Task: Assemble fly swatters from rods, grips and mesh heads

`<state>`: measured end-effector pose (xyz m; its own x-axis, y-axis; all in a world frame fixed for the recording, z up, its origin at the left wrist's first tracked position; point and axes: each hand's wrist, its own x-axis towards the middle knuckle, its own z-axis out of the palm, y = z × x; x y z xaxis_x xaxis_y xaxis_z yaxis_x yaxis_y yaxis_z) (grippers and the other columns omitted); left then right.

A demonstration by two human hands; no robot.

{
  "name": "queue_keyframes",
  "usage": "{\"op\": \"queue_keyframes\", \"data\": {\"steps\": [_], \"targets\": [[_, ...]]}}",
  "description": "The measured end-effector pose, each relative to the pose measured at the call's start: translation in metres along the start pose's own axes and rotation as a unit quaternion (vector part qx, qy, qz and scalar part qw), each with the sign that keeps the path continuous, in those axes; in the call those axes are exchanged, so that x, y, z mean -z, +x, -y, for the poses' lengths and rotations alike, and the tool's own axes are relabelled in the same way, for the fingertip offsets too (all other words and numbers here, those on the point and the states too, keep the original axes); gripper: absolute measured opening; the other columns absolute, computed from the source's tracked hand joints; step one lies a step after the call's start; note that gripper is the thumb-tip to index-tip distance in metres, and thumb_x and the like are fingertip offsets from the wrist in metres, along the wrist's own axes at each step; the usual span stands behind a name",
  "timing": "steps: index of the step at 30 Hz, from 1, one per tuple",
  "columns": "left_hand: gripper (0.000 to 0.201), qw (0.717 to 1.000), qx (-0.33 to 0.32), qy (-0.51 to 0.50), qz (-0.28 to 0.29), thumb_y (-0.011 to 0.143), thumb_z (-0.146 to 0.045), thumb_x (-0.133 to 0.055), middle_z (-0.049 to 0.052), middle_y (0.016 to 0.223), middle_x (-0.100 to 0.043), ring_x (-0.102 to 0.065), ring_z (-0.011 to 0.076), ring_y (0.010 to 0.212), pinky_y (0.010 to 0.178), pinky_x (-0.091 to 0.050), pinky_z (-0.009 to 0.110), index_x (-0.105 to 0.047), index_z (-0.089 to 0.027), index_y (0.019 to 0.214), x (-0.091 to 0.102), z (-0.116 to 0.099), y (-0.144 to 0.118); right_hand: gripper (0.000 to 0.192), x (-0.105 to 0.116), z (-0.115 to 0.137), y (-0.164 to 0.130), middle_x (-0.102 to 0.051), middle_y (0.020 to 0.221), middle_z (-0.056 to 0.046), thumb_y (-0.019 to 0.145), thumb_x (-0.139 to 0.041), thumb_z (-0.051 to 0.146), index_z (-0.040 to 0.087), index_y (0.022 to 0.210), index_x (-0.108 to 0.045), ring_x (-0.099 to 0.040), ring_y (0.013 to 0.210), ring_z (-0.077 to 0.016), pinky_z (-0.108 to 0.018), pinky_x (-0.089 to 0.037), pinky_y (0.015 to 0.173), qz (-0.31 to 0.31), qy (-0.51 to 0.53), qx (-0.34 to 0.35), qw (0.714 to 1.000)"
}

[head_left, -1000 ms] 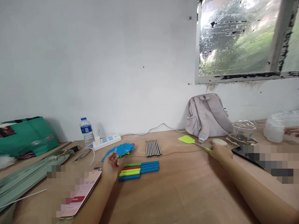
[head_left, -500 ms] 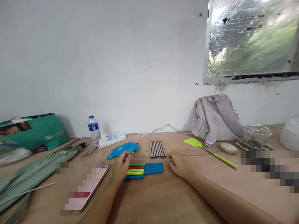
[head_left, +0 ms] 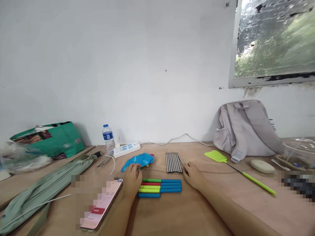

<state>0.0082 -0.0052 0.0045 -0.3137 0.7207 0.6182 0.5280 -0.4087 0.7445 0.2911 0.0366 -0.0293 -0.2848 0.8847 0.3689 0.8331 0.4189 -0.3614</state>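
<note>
A white wall rose behind a wooden table (head_left: 197,216), with a window (head_left: 275,42) at upper right. Largest on the table was a grey backpack (head_left: 246,129) leaning on the wall at right, its pockets shut, so its contents could not be seen. At far left stood a green bag (head_left: 52,139), and nearer lay a long pale green pouch (head_left: 46,183), zipped shut. A lime fly swatter (head_left: 236,168) lay with its head toward the wall and its handle running near and right. A phone (head_left: 103,208) lay face up at the near left. A white power strip (head_left: 126,149) sat by the wall beside an upright water bottle (head_left: 108,137), capped.

In the middle, a row of grey metal rods (head_left: 173,162) lay side by side, long axes pointing from the person toward the wall. Just in front lay five markers (head_left: 159,187), stacked in a flat row, long axes running left to right, crosswise to the rods; blue ends pointed right.

The left hand (head_left: 133,182) rested at the markers' left ends, fingers curled loosely and touching a blue plastic piece (head_left: 139,160), clamped on nothing. The right hand (head_left: 194,175) lay beside the markers' right ends, fingertips at the nearest rod's near end; whether it pinched the rod could not be told.
</note>
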Motion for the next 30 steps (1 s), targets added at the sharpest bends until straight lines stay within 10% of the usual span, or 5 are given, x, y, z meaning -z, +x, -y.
{"op": "queue_keyframes", "data": {"steps": [5, 10, 16, 23, 30], "targets": [[0.035, 0.998, 0.044, -0.023, -0.036, 0.06, -0.002, -0.048, 0.006, 0.093, -0.059, -0.048, 0.0245, 0.102, 0.099, -0.028, 0.039, -0.063, -0.022, 0.084, 0.002, 0.021, 0.01, 0.013, -0.001, -0.009, 0.004, -0.057, 0.082, -0.01, 0.082, -0.037, 0.025, 0.017, 0.079, -0.046, -0.054, 0.075, -0.0195, -0.027, -0.034, 0.063, 0.013, -0.037, -0.056, 0.998], [0.051, 0.981, -0.017, 0.188, 0.036, 0.062, -0.002, -0.041, 0.009, 0.115, -0.055, -0.041, 0.0249, 0.116, 0.101, -0.028, 0.043, -0.055, -0.014, 0.11, -0.004, 0.046, 0.016, 0.005, -0.002, -0.021, 0.005, -0.058, 0.07, -0.004, 0.081, -0.036, 0.021, 0.02, 0.083, -0.04, -0.055, 0.066, -0.0165, -0.025, -0.033, 0.058, 0.022, 0.069, -0.059, 0.996], [0.053, 0.938, -0.04, 0.33, 0.103, 0.068, -0.001, -0.038, 0.01, 0.114, -0.055, -0.039, 0.0257, 0.118, 0.098, -0.032, 0.044, -0.051, -0.014, 0.117, -0.006, 0.06, 0.016, 0.008, -0.007, -0.032, 0.007, -0.049, 0.06, 0.002, 0.079, -0.034, 0.028, 0.021, 0.083, -0.036, -0.051, 0.058, -0.0169, -0.029, -0.04, 0.059, -0.108, 0.219, -0.072, 0.967], [0.043, 0.954, -0.054, 0.268, 0.12, 0.066, -0.002, -0.04, 0.009, 0.096, -0.055, -0.054, 0.0195, 0.093, 0.09, -0.041, 0.035, -0.062, -0.014, 0.101, -0.005, 0.054, 0.019, 0.037, -0.001, -0.043, 0.005, -0.055, 0.068, -0.001, 0.078, -0.04, 0.047, 0.019, 0.103, -0.039, -0.053, 0.062, -0.0167, -0.031, -0.044, 0.06, -0.171, 0.415, -0.108, 0.887], [0.024, 0.997, -0.055, 0.05, 0.028, 0.075, -0.026, -0.047, 0.008, 0.096, -0.058, -0.052, 0.0224, 0.098, 0.092, -0.037, 0.038, -0.063, -0.019, 0.092, -0.002, 0.016, 0.019, 0.044, 0.02, -0.027, -0.016, -0.053, 0.069, 0.0, 0.078, -0.043, 0.046, 0.016, 0.11, -0.036, -0.051, 0.066, -0.0147, -0.031, -0.042, 0.067, -0.133, 0.402, -0.045, 0.905]]}}
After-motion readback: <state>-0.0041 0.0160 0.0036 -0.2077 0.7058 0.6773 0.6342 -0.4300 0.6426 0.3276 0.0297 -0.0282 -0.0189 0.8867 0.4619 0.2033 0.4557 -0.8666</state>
